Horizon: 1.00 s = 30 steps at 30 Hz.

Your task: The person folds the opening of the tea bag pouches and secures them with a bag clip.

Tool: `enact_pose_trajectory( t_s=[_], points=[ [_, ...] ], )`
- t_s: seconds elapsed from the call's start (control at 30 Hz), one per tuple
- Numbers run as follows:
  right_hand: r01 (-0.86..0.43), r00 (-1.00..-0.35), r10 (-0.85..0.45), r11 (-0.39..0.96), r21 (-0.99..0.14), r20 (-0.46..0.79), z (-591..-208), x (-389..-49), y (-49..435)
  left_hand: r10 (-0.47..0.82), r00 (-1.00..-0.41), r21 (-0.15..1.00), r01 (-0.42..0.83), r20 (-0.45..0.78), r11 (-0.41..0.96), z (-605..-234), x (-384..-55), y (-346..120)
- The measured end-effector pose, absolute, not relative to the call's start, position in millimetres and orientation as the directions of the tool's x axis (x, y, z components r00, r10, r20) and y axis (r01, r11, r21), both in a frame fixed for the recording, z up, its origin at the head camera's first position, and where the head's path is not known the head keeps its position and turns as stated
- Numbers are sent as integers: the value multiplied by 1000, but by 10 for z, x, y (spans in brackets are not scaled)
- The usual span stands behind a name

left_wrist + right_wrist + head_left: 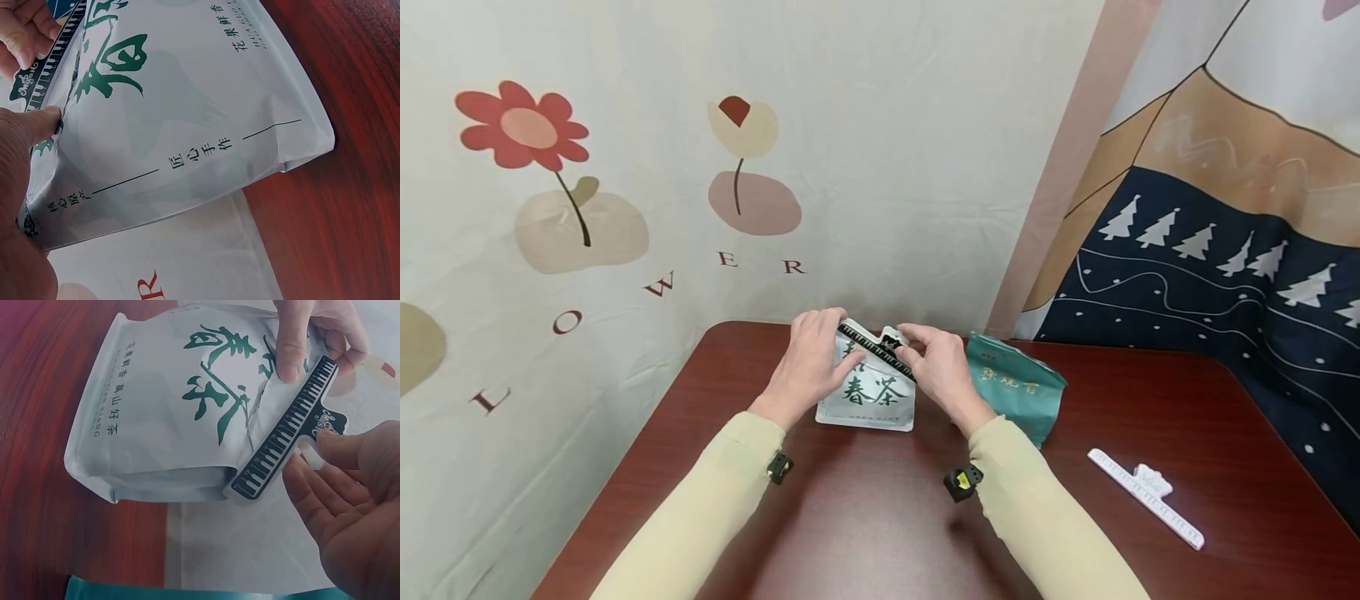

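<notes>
Toward the back of the counter (865, 517), I see the left hand (808, 357) pinching the white bag (865, 414), the right hand (946, 371) pinching the black clip (874, 348) across its top, both grips nearly closed.

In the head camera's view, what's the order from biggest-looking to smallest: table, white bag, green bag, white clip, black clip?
1. Table
2. White bag and green bag: too alike to rank; both partly covered
3. White clip and black clip: white looks longer but lies nearer the camera, so order unsure
</notes>
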State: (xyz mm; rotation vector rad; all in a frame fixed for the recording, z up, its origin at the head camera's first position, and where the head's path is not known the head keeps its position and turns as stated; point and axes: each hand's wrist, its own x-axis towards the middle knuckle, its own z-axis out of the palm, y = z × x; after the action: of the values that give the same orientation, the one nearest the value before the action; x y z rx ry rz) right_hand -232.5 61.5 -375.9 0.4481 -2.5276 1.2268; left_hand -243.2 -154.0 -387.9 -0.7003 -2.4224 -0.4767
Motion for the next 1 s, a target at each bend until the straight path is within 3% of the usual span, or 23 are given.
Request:
enact_pose_trajectory(
  t_s=[0.67, 1.0],
  points=[
    [-343, -936, -173, 641, -687, 307, -3722, -2212, 853, 377, -728, 143, 542, 572, 828, -3775, -2407, -1495],
    [-327, -944, -200, 672, -664, 262, -3752, -2149, 1014, 369, -714, 99, 521, 595, 848, -3719, -2338, -1464]
  ],
)
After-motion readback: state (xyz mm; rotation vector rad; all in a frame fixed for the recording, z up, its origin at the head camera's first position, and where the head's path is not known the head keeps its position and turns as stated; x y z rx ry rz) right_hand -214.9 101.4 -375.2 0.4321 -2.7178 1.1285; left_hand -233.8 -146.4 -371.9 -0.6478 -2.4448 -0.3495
